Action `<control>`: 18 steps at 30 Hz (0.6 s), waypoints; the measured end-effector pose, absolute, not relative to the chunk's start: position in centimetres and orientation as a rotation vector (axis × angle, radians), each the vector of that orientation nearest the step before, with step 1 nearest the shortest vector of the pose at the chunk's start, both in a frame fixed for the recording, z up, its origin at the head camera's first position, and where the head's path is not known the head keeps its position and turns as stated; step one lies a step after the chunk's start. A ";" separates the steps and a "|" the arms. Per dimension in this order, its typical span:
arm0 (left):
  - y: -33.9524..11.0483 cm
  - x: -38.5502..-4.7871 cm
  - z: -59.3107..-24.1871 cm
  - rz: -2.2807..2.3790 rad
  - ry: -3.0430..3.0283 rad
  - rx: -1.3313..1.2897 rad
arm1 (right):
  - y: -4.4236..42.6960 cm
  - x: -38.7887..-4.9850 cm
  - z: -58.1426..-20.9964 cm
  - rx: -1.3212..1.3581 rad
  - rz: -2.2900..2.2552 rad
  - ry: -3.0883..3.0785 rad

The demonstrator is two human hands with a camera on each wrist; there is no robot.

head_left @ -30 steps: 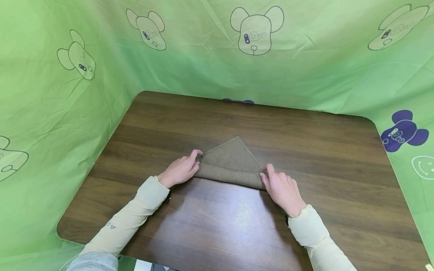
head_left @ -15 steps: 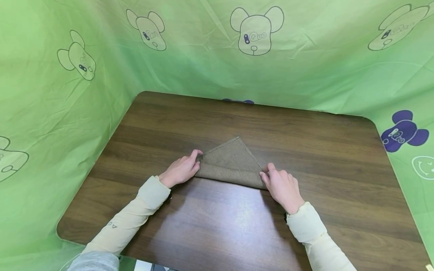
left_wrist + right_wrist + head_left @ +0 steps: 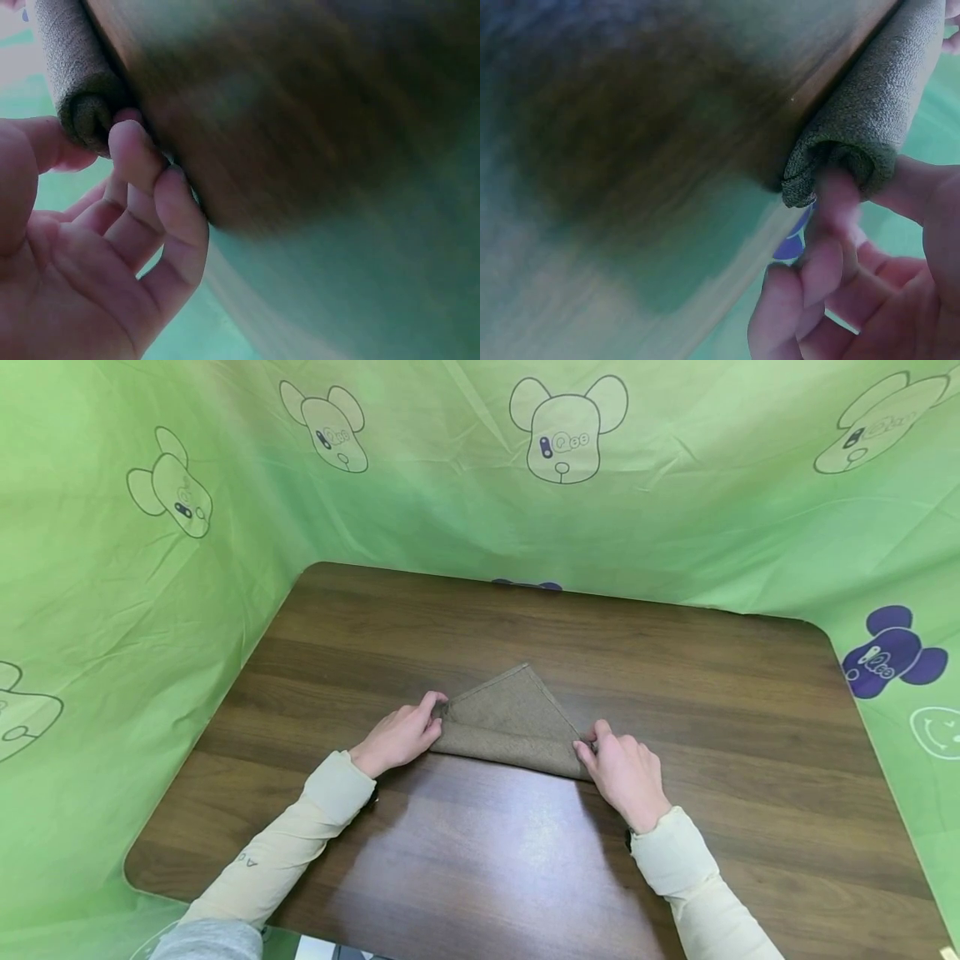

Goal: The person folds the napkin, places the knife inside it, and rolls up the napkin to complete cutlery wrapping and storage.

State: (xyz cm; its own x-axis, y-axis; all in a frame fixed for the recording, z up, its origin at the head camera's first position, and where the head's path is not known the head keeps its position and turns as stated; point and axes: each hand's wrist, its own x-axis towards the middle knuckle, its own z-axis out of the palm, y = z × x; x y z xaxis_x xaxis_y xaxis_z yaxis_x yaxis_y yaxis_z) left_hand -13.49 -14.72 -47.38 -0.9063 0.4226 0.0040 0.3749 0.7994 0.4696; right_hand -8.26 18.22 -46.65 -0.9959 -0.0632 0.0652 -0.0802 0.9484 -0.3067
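Observation:
A brown cloth [image 3: 510, 710] lies on the table, its near part rolled and a flat triangular corner pointing away from me. My left hand [image 3: 401, 735] grips the roll's left end between thumb and fingers. At the opposite end, my right hand [image 3: 624, 774] pinches the roll. In the left wrist view, the thumb and curled fingers meet at the end of the rolled cloth [image 3: 71, 67]. The right wrist view shows the spiral end of the cloth [image 3: 877, 105], with a fingertip at its opening and the thumb against its side. The fingertips are partly hidden in the head view.
The dark wood-grain table [image 3: 637, 660] has rounded corners. Green curtains [image 3: 450, 510] printed with bear outlines hang behind it and at both sides. Light reflects off the tabletop in front of the cloth. A white object [image 3: 315, 948] shows below the table's front edge.
Both hands keep their hold on the rolled cloth. The right hand and forearm have shifted very slightly; the cloth looks almost the same.

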 end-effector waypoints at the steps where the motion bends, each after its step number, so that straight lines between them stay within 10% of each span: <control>1: -14.7 -13.5 -47.3 0.722 2.898 0.645 | 18.2 -8.2 -46.7 0.117 0.485 -3.032; 18: -15.4 -12.1 -46.6 0.709 3.039 1.086 | 18.4 -7.4 -46.9 0.510 0.501 -2.749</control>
State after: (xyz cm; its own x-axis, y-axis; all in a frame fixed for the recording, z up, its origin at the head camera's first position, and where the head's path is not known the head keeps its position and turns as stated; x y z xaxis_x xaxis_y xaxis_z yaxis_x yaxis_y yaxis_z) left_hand -12.09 -15.42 -46.58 -0.7724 0.5657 0.2888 0.6351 0.6939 0.3393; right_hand -7.40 18.41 -46.93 -0.8920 -0.2874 0.3488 -0.3920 0.8762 -0.2804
